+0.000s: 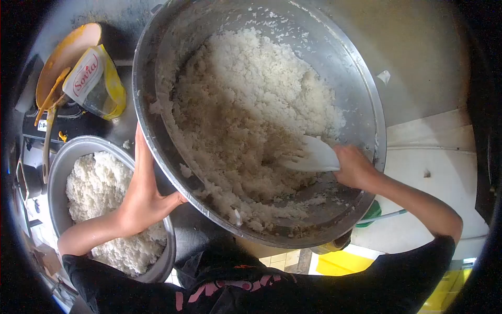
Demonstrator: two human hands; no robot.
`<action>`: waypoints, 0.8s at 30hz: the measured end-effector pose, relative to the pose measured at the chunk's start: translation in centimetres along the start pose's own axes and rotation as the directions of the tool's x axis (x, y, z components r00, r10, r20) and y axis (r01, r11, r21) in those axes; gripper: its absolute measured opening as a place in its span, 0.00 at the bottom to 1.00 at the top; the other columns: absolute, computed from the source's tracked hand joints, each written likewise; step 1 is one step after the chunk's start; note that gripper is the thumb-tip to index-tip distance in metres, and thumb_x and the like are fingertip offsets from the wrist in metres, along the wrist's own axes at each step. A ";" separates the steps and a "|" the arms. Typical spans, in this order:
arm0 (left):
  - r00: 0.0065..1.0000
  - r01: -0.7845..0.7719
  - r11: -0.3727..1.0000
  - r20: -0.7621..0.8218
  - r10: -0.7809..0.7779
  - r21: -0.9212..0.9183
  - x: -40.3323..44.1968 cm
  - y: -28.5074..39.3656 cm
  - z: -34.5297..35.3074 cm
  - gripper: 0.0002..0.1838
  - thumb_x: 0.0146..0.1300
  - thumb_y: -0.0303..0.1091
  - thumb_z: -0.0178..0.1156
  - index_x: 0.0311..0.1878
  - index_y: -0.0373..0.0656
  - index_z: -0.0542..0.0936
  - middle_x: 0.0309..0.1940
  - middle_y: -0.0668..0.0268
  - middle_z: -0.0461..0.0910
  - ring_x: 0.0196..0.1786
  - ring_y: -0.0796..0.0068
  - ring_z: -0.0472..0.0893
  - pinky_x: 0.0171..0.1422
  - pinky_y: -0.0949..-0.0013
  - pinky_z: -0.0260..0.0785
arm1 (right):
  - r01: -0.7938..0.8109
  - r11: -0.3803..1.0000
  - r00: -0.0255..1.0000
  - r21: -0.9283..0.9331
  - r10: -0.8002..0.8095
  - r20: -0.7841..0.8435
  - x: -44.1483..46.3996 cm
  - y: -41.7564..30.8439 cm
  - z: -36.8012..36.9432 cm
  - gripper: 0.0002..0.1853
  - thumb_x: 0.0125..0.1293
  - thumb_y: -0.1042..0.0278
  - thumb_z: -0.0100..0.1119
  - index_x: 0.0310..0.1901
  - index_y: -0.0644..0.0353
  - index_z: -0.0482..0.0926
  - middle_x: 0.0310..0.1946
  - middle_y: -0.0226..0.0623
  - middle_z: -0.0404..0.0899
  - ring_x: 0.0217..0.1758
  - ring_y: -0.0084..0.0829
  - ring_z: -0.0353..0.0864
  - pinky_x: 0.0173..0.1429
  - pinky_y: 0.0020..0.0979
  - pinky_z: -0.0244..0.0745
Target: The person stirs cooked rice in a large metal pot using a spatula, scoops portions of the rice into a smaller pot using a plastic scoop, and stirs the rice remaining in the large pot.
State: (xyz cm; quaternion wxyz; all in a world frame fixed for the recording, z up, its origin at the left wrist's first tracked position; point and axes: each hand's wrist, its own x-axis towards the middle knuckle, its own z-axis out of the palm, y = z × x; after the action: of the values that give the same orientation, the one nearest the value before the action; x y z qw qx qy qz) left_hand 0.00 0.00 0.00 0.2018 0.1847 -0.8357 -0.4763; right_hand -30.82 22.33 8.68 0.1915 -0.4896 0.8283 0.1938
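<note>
A large metal bowl [368, 99], tilted, holds a mass of white rice [261, 83]. My left hand [144, 201] grips the bowl's rim at its lower left, thumb and fingers spread along the edge. Inside the bowl's lower right, my right hand [353, 166] is closed round a white scoop [316, 155], whose blade is partly sunk in the rice. Below my left forearm stands a second metal pot [65, 152], also holding white rice [99, 183].
At the upper left, a pan [63, 52] and a yellow-and-white Sovia packet [97, 81] lie by a black stove [78, 125]. A small pot [30, 179] is at the far left. Yellow items [345, 261] show at the lower right.
</note>
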 end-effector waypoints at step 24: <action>0.990 0.127 0.991 0.048 -0.129 0.045 -0.1 0.2 -0.3 0.57 0.43 0.34 0.70 0.67 0.32 0.39 0.67 0.45 0.39 0.71 0.51 0.42 0.71 0.60 0.40 | 0.074 0.977 0.960 -0.198 -0.124 -0.253 4.8 7.5 -5.1 0.19 0.60 0.49 0.53 0.30 0.61 0.75 0.21 0.47 0.75 0.29 0.49 0.76 0.38 0.44 0.69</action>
State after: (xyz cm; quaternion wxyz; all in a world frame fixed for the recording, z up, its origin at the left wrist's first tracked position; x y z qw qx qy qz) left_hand 0.24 -0.11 0.27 0.1455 0.2297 -0.8367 -0.4754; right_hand -40.27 19.57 11.58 0.0423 -0.5677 0.7989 0.1939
